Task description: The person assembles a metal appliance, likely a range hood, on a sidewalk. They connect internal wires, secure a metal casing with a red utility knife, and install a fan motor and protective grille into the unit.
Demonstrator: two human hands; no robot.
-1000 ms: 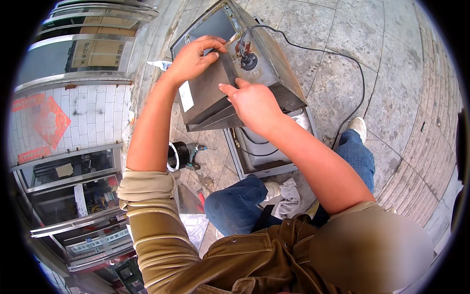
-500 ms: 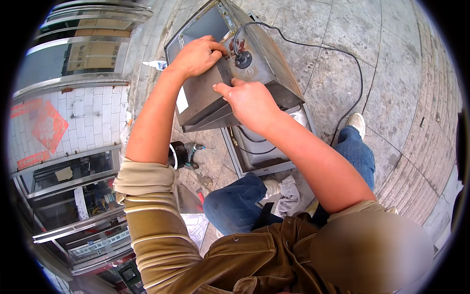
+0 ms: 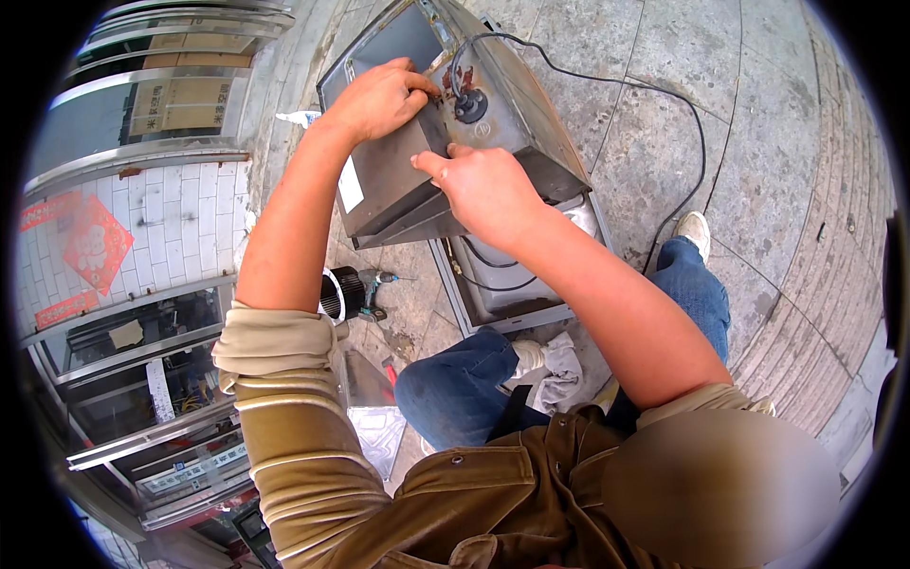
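In front of me a boxy sheet-metal housing (image 3: 519, 119) stands tilted, with an opening at its far end. A dark flat metal panel (image 3: 387, 190) forms its near left side, bearing a white label (image 3: 350, 187). My left hand (image 3: 384, 102) rests on the panel, fingers curled over its upper edge and pressed together. Lower along the same edge, my right hand (image 3: 485, 188) grips the panel between thumb and bent fingers. What lies under the fingertips is hidden. Just right of my left fingers, a black round grommet (image 3: 469, 105) sits where the cable enters.
The black cable (image 3: 668, 92) loops over the paving to the right. Beneath the housing lies a framed metal base (image 3: 517, 325) with wires. A cordless drill (image 3: 377, 294) and a black finned drum (image 3: 343, 293) are at left. A grey cloth (image 3: 561, 372) lies near my foot.
Both hands keep nearly the same places on the panel. My left hand has shifted very slightly upward, and the view has moved a little.
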